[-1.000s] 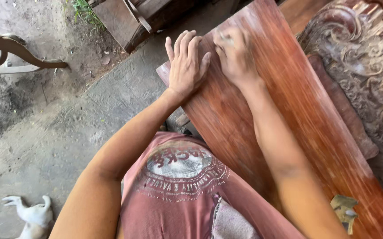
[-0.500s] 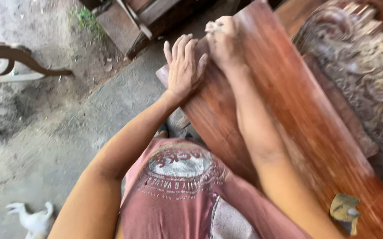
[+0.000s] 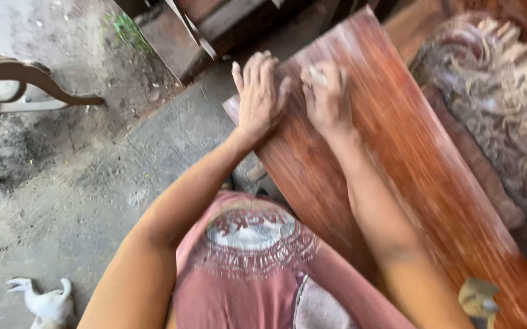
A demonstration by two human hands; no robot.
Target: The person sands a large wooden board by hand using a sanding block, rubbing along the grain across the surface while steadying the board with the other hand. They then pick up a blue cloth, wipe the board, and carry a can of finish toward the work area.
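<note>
The left hand (image 3: pixel 259 94) lies flat and open on the near-left edge of a long reddish wooden board (image 3: pixel 409 183), fingers stretched out together and pointing away from the person, palm pressed to the wood. The right hand (image 3: pixel 327 97) rests just beside it on the board's face, fingers curled down over a small pale piece (image 3: pixel 318 74), probably sandpaper; only a corner of it shows between the fingers, and motion blur hides how tightly it is gripped. The two hands are close but not touching. The board runs diagonally from the upper middle to the lower right, its surface dusted pale in streaks. A carved wooden panel (image 3: pixel 495 103) lies along its right side. On the concrete floor (image 3: pixel 92 183) to the left stands part of a curved chair frame (image 3: pixel 19 85), and a small white animal figure (image 3: pixel 44 301) sits at the lower left.
</note>
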